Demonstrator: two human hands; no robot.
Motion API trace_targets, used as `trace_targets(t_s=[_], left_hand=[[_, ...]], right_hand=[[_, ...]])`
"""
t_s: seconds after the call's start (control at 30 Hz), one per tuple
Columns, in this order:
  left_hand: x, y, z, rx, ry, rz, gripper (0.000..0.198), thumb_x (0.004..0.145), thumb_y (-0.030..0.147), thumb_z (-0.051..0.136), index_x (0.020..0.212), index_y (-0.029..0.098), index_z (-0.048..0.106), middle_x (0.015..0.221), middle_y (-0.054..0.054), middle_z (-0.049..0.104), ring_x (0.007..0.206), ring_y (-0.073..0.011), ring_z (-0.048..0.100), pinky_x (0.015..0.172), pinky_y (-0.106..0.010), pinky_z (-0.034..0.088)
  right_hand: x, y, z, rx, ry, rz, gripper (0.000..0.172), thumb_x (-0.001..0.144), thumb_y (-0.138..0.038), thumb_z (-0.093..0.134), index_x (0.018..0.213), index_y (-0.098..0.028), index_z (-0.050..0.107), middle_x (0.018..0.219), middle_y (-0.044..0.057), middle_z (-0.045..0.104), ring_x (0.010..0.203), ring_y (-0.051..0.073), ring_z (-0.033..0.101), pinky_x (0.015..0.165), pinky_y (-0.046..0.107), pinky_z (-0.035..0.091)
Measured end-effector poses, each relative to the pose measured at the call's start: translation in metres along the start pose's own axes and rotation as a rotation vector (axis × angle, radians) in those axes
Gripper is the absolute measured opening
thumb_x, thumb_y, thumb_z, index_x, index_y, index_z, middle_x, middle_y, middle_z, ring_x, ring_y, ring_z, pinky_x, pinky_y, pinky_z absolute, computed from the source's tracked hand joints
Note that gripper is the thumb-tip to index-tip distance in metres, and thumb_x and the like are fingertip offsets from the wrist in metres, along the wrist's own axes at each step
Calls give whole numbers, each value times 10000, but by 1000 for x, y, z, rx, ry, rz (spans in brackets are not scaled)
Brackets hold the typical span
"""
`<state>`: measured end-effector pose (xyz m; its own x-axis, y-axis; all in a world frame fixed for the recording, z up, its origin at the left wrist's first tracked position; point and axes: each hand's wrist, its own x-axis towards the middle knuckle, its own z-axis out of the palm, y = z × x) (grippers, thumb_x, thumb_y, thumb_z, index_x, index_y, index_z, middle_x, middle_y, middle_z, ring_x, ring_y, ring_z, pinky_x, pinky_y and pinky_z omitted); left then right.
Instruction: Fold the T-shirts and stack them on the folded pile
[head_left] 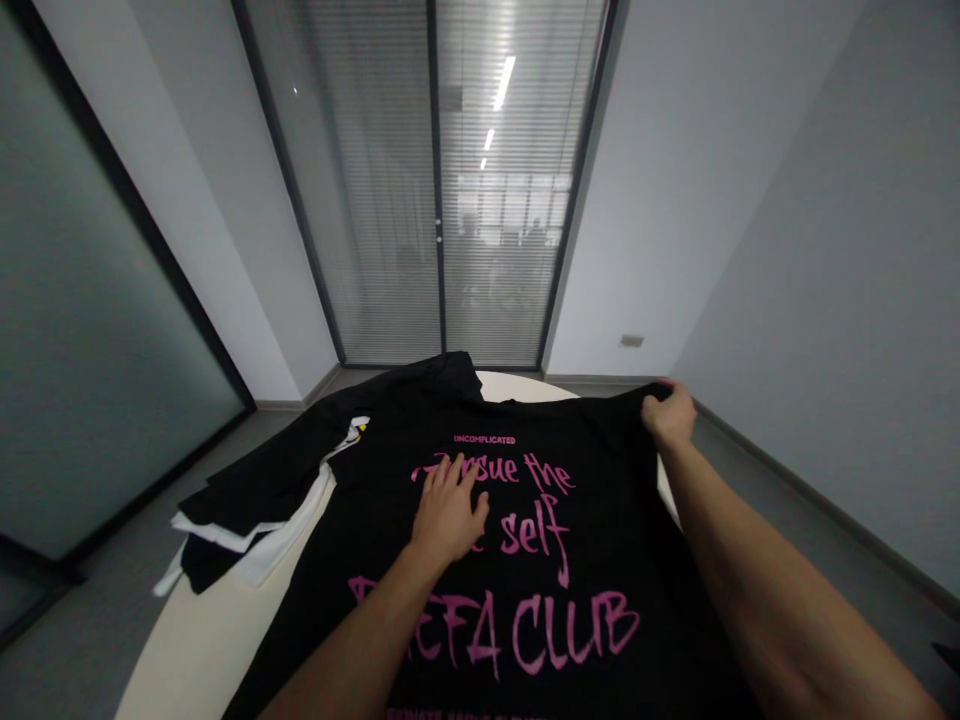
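A black T-shirt (600, 560) with pink lettering lies spread across a round white table (202, 650). My left hand (448, 510) rests flat on the middle of the print, fingers stretched out and pointing away from me. My right hand (670, 413) is closed on the shirt's far right corner, pinching the fabric near the table's far edge.
A pile of black and white garments (255, 510) lies on the left part of the table, with more black cloth (427, 385) at the far edge. Beyond are glass doors with blinds (442, 180), grey walls and grey floor.
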<state>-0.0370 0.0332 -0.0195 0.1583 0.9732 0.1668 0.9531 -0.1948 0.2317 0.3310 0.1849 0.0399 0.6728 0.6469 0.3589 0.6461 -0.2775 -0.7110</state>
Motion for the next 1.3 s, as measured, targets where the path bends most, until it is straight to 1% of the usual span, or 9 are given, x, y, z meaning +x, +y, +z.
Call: trace_targets(t_s=[0.17,0.3,0.47,0.57,0.67,0.83,1.03,1.2,1.3], left_hand=[[0,-1,0,5,2,9,562,974,443,409,1473,201,499,1584,-76,398,1488,-307,294,1208,-471,258],[0,-1,2,2,6,14,556,978,444,405,1471,206,501,1582,-67,404,1490,-309,287,1208,-475,251],[-1,-2,3,7,20,20,559,980,449,409,1472,199,499,1573,-80,417,1483,-312,303,1209,-466,251],[-2,-1,3,17,17,24,561,978,448,414,1474,200,496,1574,-84,415,1479,-313,311,1205,-465,261],[-3,0,1,25,12,20,554,977,439,415,1472,204,498,1575,-77,415,1476,-314,318,1200,-457,272],[-4,-1,-1,12,21,28,557,978,438,412,1471,195,500,1576,-84,411,1480,-313,312,1202,-460,269],[-5,-3,0,3,19,32,559,978,433,413,1473,189,501,1573,-95,415,1482,-317,307,1208,-459,257],[-6,-2,0,-5,14,32,556,982,431,409,1477,191,493,1577,-95,409,1482,-316,305,1212,-466,246],[-5,-2,1,-6,12,27,555,983,428,405,1478,192,490,1578,-93,407,1488,-308,295,1215,-465,238]], right_hand=[[7,-9,-21,-312,-198,-279,604,865,-108,464,1465,-143,409,1066,211,680,950,310,675,866,432,490],[16,-16,-33,-411,-265,-348,582,937,-186,482,1494,-103,334,1074,250,681,950,328,691,876,462,490],[9,-28,-36,-200,-496,-465,601,961,-302,538,1500,-116,352,1108,170,708,967,257,684,913,385,508],[-17,-35,-36,-3,-737,-478,607,968,-351,529,1519,-171,349,1157,118,714,949,212,685,894,341,530],[-52,-39,-38,2,-839,-530,717,891,-441,636,1501,-169,377,1318,148,631,1101,238,643,964,359,503],[-105,-32,-37,-355,-782,-763,587,772,-576,719,1153,-143,612,1150,149,653,1053,291,621,911,381,493],[-133,-20,-33,-581,-695,-791,224,898,-354,561,947,-171,679,1047,115,686,944,244,663,776,303,469],[-131,-26,-35,-515,-758,-764,314,918,-450,530,856,-196,704,968,90,719,900,236,676,743,292,461],[-125,-35,-25,-461,-695,-702,334,951,-454,494,927,-197,706,989,100,726,920,243,677,756,301,467]])
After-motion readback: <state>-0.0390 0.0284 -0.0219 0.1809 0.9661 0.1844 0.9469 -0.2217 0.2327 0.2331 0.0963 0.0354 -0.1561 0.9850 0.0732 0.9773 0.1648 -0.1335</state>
